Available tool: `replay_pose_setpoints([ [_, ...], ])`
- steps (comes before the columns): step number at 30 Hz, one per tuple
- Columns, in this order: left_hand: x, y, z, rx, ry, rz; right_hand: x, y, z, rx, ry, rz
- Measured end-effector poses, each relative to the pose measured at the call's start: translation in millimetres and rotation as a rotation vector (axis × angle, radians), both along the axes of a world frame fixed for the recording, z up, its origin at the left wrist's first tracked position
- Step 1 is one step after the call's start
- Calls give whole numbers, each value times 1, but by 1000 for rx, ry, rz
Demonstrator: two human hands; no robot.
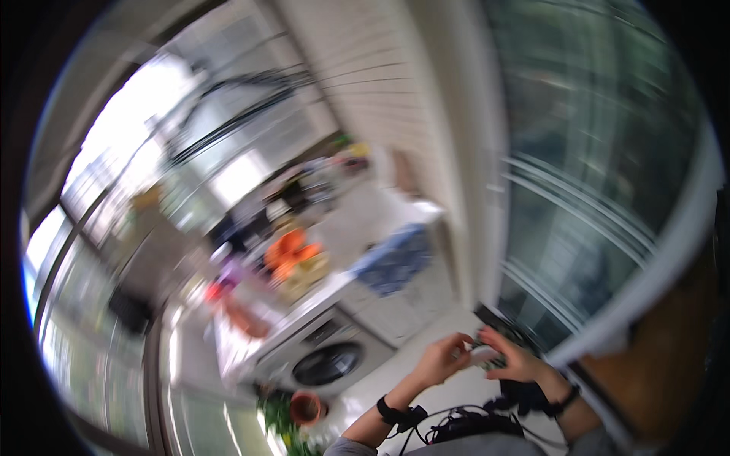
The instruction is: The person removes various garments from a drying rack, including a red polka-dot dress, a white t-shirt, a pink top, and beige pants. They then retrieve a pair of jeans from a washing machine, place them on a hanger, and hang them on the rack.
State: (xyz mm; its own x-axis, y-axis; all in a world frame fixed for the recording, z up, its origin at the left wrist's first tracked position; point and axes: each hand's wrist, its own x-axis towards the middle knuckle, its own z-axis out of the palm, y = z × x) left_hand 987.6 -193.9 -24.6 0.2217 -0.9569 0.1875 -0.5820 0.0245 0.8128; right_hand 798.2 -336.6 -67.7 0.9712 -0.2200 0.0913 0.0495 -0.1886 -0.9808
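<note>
Both hands are raised in front of my body at the lower right, with black bands on the wrists. My left hand (442, 359) has its fingers bent around the left side of a small whitish object (481, 356). My right hand (513, 356) is at the other side of that object, thumb and fingers spread about it. The view is blurred, so I cannot tell what the object is or how firmly either hand grips it. Black cables (467, 424) lie against my body below the hands.
Ahead stands a washing machine (328, 356) under a white counter (348, 225) with orange and yellow items and a blue cloth (393, 259) over its edge. A terracotta pot (306, 408) and green plants (276, 413) stand on the floor. Glass sliding doors (570, 228) are at the right, windows at the left.
</note>
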Motion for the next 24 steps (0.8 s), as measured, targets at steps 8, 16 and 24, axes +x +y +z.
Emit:
replay_pose_setpoints([
  [8, -146, -100, 9, -216, 530, -339, -113, 19, 24, 31, -118, -367],
  [16, -385, -170, -2, -3, 386, -959, -359, 29, 11, 427, -303, -1117],
  [24, -340, -236, -48, 323, -401, -762, -618, 48, -81, 342, -171, -1682],
])
